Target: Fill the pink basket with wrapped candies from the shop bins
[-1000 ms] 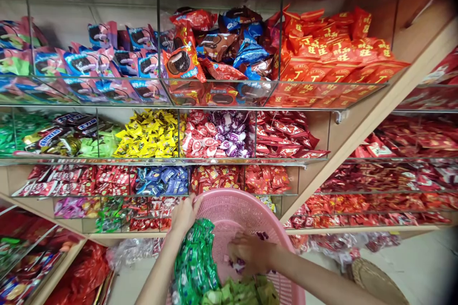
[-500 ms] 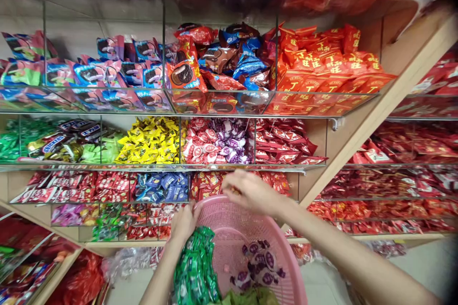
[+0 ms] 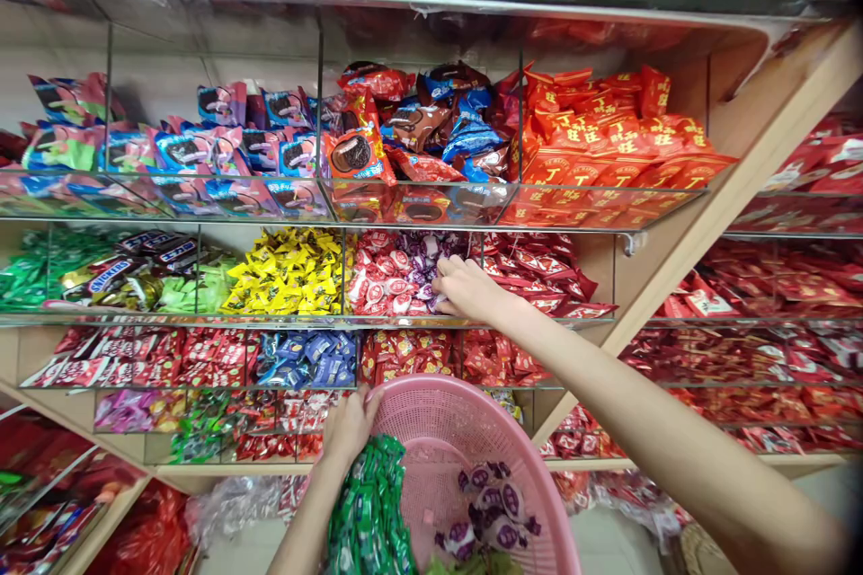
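Observation:
My left hand (image 3: 347,424) is closed on the rim of a pink plastic basket (image 3: 472,409). Inside the basket, green-wrapped candies (image 3: 370,508) lie in a pile on the left. Purple-and-white wrapped candies (image 3: 495,503) sit on the right, and olive-green packets (image 3: 482,564) show at the near edge. My right hand (image 3: 467,287) reaches to the middle shelf, its fingers curled in over the purple-wrapped candies (image 3: 422,252) in a compartment. Red-and-white candies (image 3: 381,274) share that compartment on the left. The fingertips are partly hidden, so what they grip cannot be made out.
Clear shelf fronts and dividers separate the compartments. Yellow candies (image 3: 289,274) lie left of my right hand, red packets (image 3: 539,265) to its right. Cookie packs (image 3: 357,148) fill the shelf above. A slanting wooden post (image 3: 715,216) stands at the right.
My right hand has moved up from over the basket's far rim to the purple candies on the middle shelf. My left hand still holds the basket. The view has shifted slightly.

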Motion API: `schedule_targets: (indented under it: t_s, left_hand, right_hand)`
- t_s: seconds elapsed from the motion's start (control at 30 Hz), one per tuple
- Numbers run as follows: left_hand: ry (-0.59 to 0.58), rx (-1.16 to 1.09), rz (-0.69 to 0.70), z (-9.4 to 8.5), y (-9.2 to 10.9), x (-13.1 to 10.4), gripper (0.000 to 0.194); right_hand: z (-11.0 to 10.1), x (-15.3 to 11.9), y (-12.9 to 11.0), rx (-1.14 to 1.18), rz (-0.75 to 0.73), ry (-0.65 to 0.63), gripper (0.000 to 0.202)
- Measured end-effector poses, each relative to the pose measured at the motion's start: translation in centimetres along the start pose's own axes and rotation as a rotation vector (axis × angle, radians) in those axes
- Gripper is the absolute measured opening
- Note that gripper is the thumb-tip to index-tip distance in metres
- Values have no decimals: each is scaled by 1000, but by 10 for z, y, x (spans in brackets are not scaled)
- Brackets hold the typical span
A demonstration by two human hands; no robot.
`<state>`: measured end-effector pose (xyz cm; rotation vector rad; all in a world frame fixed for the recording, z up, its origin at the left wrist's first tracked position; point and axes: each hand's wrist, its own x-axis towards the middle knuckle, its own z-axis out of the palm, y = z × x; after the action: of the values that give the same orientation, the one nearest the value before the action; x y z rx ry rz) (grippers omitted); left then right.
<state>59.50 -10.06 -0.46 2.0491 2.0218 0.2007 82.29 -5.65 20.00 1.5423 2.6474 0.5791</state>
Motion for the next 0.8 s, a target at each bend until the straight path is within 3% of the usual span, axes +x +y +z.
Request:
schedule_targets:
  t_s: [0.3,0.57,0.8]
  left_hand:
    - [1,8,2,-1,0,0,51]
    - [8,-25,-3,4,-3,3,54]
    - [-1,-23,0,2,-3,2,52]
  right_hand:
    - [-14,10,-7,-29,77,-153,30]
    - [-7,7,-5,-74,8,-60,31]
    - [-17,-1,-3,-105,-18,-11,29]
